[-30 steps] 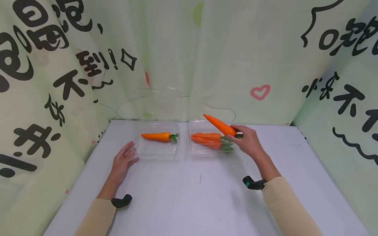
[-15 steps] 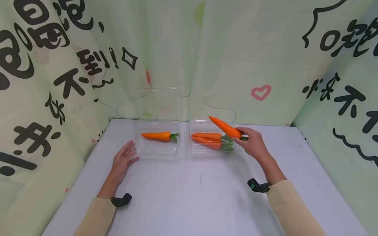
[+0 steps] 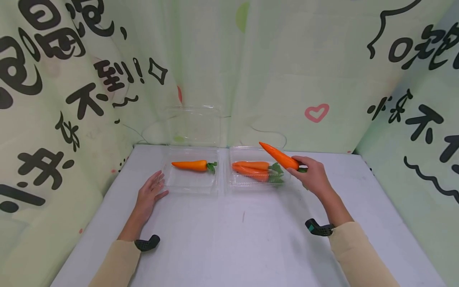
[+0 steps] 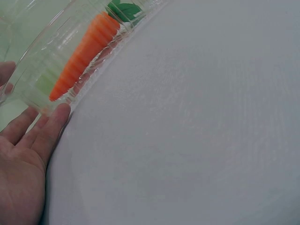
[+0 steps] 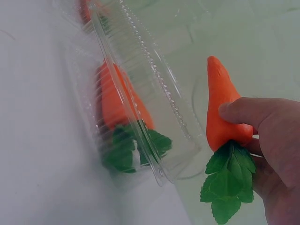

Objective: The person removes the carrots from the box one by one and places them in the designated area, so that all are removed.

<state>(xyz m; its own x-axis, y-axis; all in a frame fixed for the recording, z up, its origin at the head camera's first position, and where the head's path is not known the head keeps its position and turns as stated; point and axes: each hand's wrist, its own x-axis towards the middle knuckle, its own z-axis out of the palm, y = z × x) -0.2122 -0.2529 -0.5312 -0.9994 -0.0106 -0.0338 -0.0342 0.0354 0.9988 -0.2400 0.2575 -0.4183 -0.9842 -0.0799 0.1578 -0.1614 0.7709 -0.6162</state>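
Observation:
My right hand (image 3: 312,176) pinches an orange carrot (image 3: 279,155) near its leafy end, tip up and to the left. In the right wrist view, thumb and fingers close on the carrot's (image 5: 220,112) thick end and green leaves hang below. The carrot is above the right edge of a clear plastic box (image 3: 247,185), where two carrots (image 3: 251,172) lie side by side. Another clear box (image 3: 191,186) to the left holds one carrot (image 3: 190,166). My left hand (image 3: 148,196) has its fingers extended by that box's left side; in the left wrist view the fingertips appear to touch it.
Behind the left box its clear lid (image 3: 193,125) stands raised against the printed curtain (image 3: 272,71). Curtains also close off both sides of the white table (image 3: 222,239).
My right hand has drifted right and slightly down and nearer with the carrot, away from the middle of the right box. My left hand stays in place.

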